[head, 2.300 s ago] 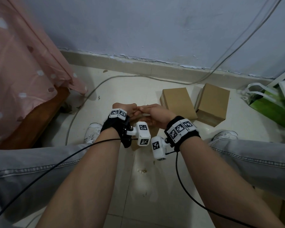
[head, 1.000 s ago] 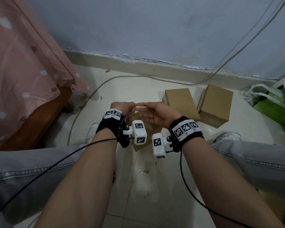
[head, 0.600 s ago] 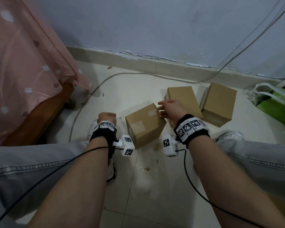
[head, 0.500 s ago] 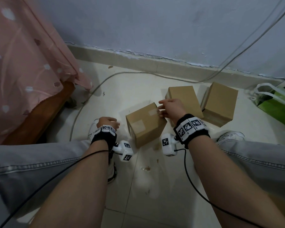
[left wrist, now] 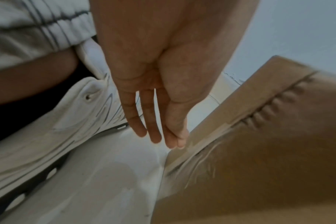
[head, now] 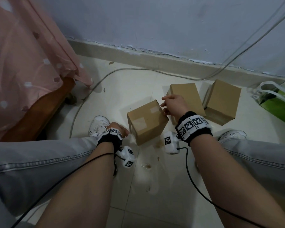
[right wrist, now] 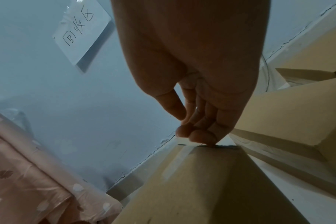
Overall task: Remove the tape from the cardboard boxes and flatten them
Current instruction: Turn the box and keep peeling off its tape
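- A cardboard box [head: 146,121] sits tilted on the floor [head: 132,89] between the person's feet, one corner pointing toward the camera; its upper face carries two pale patches of tape [head: 141,121].
- The right hand [head: 174,104] is at the box's far top corner. In the right wrist view its fingertips [right wrist: 199,136] are bunched together and press on the box edge where a tape strip ends; whether they actually pinch the tape I cannot tell.
- The left hand [head: 118,128] is low, just left of the box and in front of a white shoe [head: 98,125]. In the left wrist view its fingers [left wrist: 153,121] are straight and close together, holding nothing, their tips just beside the box's taped seam [left wrist: 211,133]; contact cannot be told.
- Two more boxes stand behind, near the wall: the middle box [head: 186,96] right behind the right hand, and the right box [head: 222,101] just beside it.
- A green bag [head: 276,102] lies at the far right, a pink cloth [head: 23,60] hangs at the left, and a grey cable [head: 122,69] runs across the floor.
- A paper note [right wrist: 81,30] with handwriting is stuck on the wall.
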Demonstrator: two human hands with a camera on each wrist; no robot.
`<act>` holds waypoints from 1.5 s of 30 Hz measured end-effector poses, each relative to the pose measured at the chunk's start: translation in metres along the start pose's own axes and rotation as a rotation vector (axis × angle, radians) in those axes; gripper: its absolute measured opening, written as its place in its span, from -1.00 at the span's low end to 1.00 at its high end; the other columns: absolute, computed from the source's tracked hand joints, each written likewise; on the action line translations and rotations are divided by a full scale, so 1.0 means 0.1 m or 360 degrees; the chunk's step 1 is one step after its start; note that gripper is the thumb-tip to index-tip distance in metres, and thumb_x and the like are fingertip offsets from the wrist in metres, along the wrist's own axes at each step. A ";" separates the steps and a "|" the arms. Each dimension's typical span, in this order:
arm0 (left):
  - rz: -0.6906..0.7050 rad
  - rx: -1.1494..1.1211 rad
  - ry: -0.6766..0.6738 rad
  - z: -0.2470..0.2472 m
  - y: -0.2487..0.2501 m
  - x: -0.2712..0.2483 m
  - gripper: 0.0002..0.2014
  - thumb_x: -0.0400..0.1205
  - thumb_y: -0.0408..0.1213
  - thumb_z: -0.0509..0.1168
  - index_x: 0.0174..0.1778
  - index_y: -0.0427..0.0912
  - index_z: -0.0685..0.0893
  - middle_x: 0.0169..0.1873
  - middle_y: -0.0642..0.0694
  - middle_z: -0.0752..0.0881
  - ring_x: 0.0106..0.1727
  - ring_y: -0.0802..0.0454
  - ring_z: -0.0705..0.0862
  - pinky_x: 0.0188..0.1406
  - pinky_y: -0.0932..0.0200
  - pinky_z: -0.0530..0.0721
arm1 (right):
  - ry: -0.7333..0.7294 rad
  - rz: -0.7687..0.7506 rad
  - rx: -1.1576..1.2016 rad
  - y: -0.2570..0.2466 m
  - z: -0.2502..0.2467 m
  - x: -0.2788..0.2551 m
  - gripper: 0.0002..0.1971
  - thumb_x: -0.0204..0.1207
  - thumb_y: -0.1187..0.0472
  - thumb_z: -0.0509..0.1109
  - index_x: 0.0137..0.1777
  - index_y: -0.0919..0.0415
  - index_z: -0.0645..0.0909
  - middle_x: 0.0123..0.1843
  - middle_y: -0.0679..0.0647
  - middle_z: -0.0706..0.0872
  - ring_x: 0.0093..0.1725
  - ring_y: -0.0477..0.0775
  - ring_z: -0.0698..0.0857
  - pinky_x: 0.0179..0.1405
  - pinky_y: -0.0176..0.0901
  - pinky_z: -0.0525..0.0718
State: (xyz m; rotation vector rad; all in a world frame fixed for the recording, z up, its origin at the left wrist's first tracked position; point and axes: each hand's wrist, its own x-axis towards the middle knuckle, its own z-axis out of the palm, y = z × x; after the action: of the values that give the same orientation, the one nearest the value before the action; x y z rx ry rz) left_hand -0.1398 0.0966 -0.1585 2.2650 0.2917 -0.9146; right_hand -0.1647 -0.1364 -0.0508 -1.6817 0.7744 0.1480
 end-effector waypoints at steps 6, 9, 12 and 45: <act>-0.0041 0.0048 -0.0052 0.00 0.04 -0.05 -0.84 0.50 -0.38 0.45 -0.05 -0.34 0.82 -0.11 -0.23 0.84 -0.17 -0.10 0.81 -0.11 0.03 0.82 | 0.0099 -0.0212 -0.0534 0.02 0.00 0.02 -0.69 0.53 0.31 0.24 0.21 0.15 0.68 0.05 0.10 0.75 -0.03 0.12 0.72 0.06 0.00 0.74; -0.0039 0.0102 0.0053 -0.07 0.06 0.00 -0.83 0.49 -0.19 0.49 -0.15 -0.23 0.87 -0.15 -0.21 0.84 -0.11 -0.18 0.82 0.01 -0.11 0.82 | 0.0095 -0.0381 -0.0892 0.02 0.03 -0.02 -0.65 0.57 0.23 0.34 0.35 0.14 0.65 0.22 0.09 0.74 0.22 0.10 0.68 0.27 -0.07 0.63; -0.0048 -0.0084 0.0090 -0.11 0.22 -0.11 -0.65 0.69 -0.14 0.26 0.18 -0.35 0.74 0.08 -0.21 0.80 0.12 -0.24 0.77 0.11 -0.13 0.76 | -0.0037 -0.0528 -0.1097 0.03 0.12 -0.05 -0.56 0.60 0.18 0.34 0.49 0.19 0.57 0.39 0.12 0.67 0.37 0.13 0.62 0.39 -0.08 0.54; 0.0182 -0.0596 -0.0048 -0.17 0.58 -0.20 -0.08 -0.07 0.37 0.55 -0.04 -0.36 0.70 -0.11 -0.34 0.80 -0.23 -0.34 0.83 -0.19 -0.30 0.82 | -0.0064 -0.0631 -0.1510 0.13 0.33 -0.05 -0.77 0.51 0.09 0.37 -0.05 0.26 0.69 -0.15 0.17 0.73 -0.13 0.20 0.70 -0.14 -0.03 0.70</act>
State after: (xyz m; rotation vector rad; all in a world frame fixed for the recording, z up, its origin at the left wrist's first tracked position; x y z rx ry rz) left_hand -0.1205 0.0655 -0.1065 1.9015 0.2903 -0.7626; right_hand -0.1652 -0.1053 -0.0679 -2.6822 0.3137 0.2986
